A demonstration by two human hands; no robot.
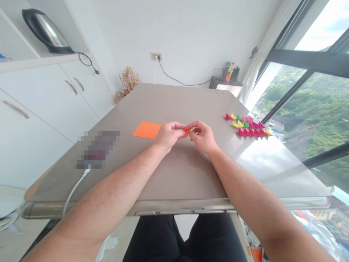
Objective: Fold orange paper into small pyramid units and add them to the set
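Between my two hands, above the middle of the table, is a small folded piece of orange paper [187,131]. The fingers of my left hand [170,137] pinch its left side. My right hand [203,136] pinches it from the right, fingers bent and close together. Its exact folded shape is partly hidden by my fingertips. Just left of my left hand, flat on the table, lies orange paper [145,130], its right end covered by that hand.
Rows of small folded paper boats [249,125] in red, pink, yellow and green stand at the table's right side. A blurred-out device [96,149] with a white cable [75,189] lies at left. The grey table [180,105] meets a window on the right.
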